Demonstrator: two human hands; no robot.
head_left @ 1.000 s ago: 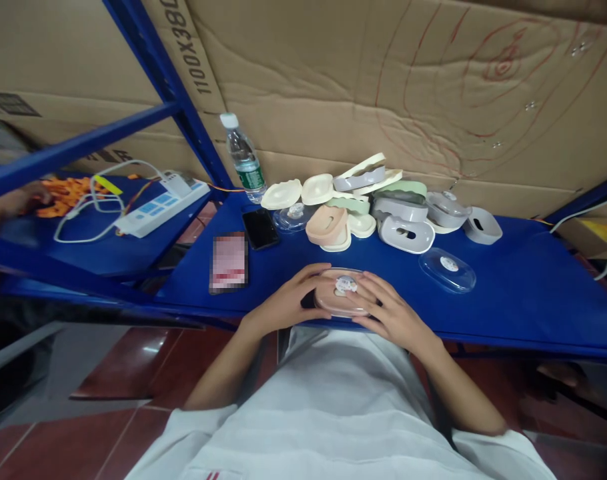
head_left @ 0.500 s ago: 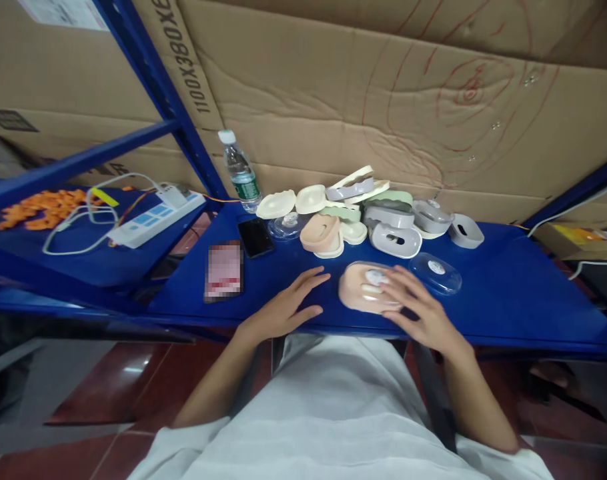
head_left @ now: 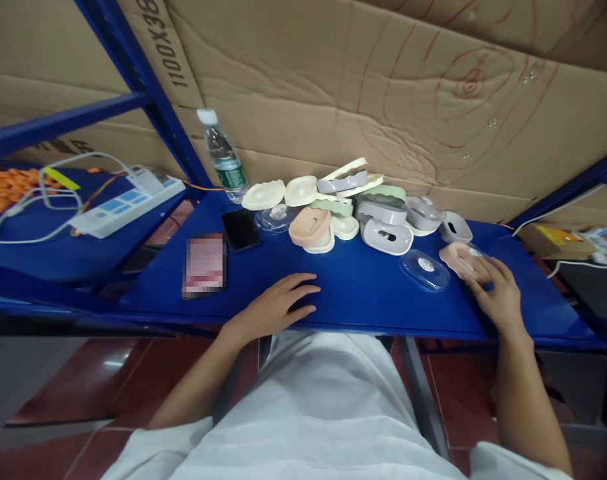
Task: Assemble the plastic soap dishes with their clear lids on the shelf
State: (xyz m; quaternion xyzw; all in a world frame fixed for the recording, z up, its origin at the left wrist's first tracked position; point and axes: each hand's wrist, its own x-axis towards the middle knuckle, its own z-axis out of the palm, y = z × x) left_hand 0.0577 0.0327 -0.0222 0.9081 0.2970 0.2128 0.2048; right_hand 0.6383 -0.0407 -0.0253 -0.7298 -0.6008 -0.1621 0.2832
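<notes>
Seen from the head camera, with the middle of the blue tabletop (head_left: 356, 293) as the clock's centre, the two hands are well apart. The left hand (head_left: 276, 308) lies at eight o'clock near the front edge, fingers spread, holding nothing. The right hand (head_left: 502, 299), just past three o'clock, has its thumb and fingers on the near right end of a pink soap box (head_left: 456, 259) at three o'clock.

A clear cover with a white sticker seems to sit on that box, though fingers and blur hide how well it fits. As far as this shows, one pink box is put together and set off to the side, while most pieces lie loose. A clear oval lid (head_left: 424, 270) rests just inside it, and another clear lid (head_left: 273, 218) lies at ten o'clock. Between eleven and two, uncovered parts are heaped: a peach slotted dish (head_left: 311, 225), a pale grey slotted tray (head_left: 389, 235), cream shallow dishes (head_left: 263, 195) and a green piece (head_left: 383, 195). A grey slotted dish (head_left: 456, 227) stands at two o'clock. Phone (head_left: 240, 230) and water bottle (head_left: 229, 170) are towards ten.
</notes>
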